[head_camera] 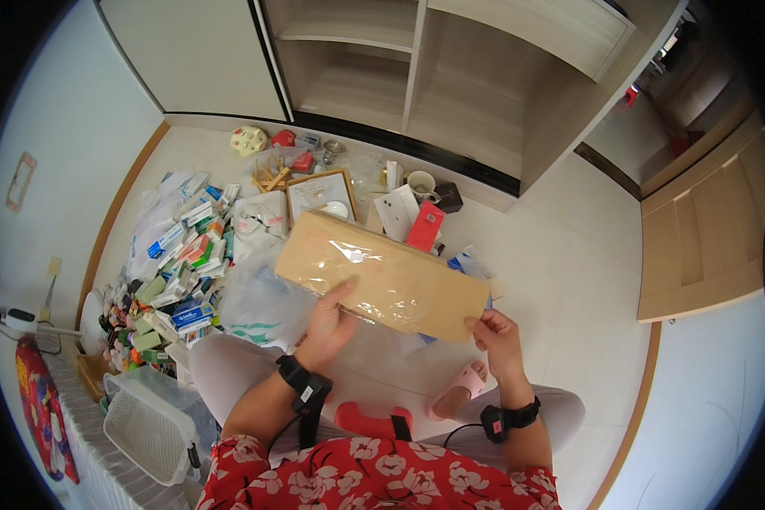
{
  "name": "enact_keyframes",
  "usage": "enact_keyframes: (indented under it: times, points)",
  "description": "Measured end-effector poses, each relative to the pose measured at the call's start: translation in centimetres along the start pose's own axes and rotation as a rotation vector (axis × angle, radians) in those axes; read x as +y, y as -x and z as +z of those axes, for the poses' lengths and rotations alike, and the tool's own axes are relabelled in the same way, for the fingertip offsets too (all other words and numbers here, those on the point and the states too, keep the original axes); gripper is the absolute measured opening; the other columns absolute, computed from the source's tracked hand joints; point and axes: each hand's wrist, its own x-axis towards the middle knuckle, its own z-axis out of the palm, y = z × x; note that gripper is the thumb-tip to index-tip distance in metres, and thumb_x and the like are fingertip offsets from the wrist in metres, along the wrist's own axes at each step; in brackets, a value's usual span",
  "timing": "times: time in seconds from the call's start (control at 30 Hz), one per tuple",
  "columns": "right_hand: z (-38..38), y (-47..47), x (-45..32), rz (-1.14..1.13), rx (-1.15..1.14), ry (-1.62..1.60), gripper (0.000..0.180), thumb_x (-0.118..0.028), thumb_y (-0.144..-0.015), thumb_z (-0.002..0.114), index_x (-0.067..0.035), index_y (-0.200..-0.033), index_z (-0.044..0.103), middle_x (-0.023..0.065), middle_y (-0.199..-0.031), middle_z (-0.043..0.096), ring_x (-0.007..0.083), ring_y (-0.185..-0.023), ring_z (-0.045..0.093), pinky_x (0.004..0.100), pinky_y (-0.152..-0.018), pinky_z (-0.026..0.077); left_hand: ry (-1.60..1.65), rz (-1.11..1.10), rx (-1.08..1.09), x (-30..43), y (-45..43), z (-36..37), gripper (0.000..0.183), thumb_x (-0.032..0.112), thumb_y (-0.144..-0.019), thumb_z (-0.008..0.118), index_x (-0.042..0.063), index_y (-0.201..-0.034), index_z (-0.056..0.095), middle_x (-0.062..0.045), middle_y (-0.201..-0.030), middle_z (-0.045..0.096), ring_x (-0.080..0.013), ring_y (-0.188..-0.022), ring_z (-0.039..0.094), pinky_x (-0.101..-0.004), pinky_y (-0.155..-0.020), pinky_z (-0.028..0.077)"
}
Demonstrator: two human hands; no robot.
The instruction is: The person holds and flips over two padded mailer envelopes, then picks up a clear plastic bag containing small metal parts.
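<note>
A flat stack of brown kraft paper envelopes (389, 280) in clear, shiny plastic wrap lies across both hands, above the floor. My left hand (333, 319) grips its lower edge left of the middle, thumb on top and fingers hidden beneath. At the lower right corner, my right hand (492, 333) pinches the stack between thumb and fingers. Just beyond it on the floor are a white box (396, 213), a red packet (426, 226) and a white mug (422, 185). A translucent plastic bag (261, 306) is left of my left hand.
Many medicine boxes (197, 248) are heaped on the floor at left, beside small plush toys (118, 319). A white plastic basket (150, 433) stands at lower left. An open cabinet (472, 95) with shelves spans the far side; a wooden door (707, 229) is at right.
</note>
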Motion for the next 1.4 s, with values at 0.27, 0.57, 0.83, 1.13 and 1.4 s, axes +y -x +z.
enact_keyframes:
  times: [0.27, 0.57, 0.83, 1.13, 1.4]
  points:
    - [1.6, 0.5, -0.2, 0.068, -0.197, 0.060, 0.011, -0.008, -0.086, 0.059, 0.001, -0.088, 0.065, 0.0043, -0.073, 0.064, 0.0098, -0.060, 0.057, 0.0201, -0.051, 0.042, -0.020, -0.094, -0.070, -0.9, 0.1, -0.8, 0.044, 0.008, -0.084, 0.059, 0.000, -0.125, 0.045, -0.011, -0.122, 0.054, -0.0234, -0.114, 0.051, -0.0384, -0.099, 0.039]
    - [3.1, 0.3, 1.2, 0.062, -0.284, 0.181, 0.014, -0.012, -0.087, 0.060, -0.001, -0.091, 0.066, 0.0025, -0.075, 0.065, 0.0057, -0.055, 0.053, 0.0180, -0.047, 0.038, -0.079, -0.159, -0.032, -2.9, 0.2, -2.7, 0.038, 0.012, -0.084, 0.059, 0.000, -0.118, 0.050, -0.010, -0.119, 0.056, -0.0227, -0.111, 0.052, -0.0377, -0.097, 0.040]
    - [1.6, -1.7, -0.2, 0.043, -0.161, 0.295, 0.019, -0.015, -0.087, 0.061, -0.002, -0.099, 0.066, 0.0025, -0.076, 0.063, 0.0063, -0.061, 0.056, 0.0188, -0.050, 0.041, -0.064, -0.228, 0.224, -2.2, -1.8, -6.1, 0.035, 0.010, -0.082, 0.056, 0.001, -0.116, 0.051, -0.011, -0.116, 0.056, -0.0261, -0.109, 0.053, -0.0427, -0.093, 0.044]
    - [-0.7, -11.6, 7.3, -0.219, -0.063, 0.600, 0.022, -0.016, -0.079, 0.065, -0.003, -0.097, 0.066, 0.0090, -0.079, 0.067, 0.0186, -0.068, 0.064, 0.0263, -0.064, 0.051, -0.184, -0.258, 0.472, -3.3, -2.1, -7.8, 0.033, 0.007, -0.084, 0.053, 0.003, -0.116, 0.049, -0.011, -0.115, 0.055, -0.0283, -0.106, 0.054, -0.0435, -0.093, 0.045]
    - [-1.9, -17.1, 17.2, -0.221, -0.061, 1.191, 0.056, -0.012, -0.069, 0.068, -0.011, -0.122, 0.052, 0.0149, -0.125, 0.050, 0.0313, -0.118, 0.046, 0.0379, -0.094, 0.042, -0.256, -0.259, 0.493, -3.2, -2.8, -9.5, 0.028, 0.009, -0.085, 0.053, 0.003, -0.111, 0.052, -0.011, -0.112, 0.057, -0.0268, -0.103, 0.055, -0.0395, -0.089, 0.046]
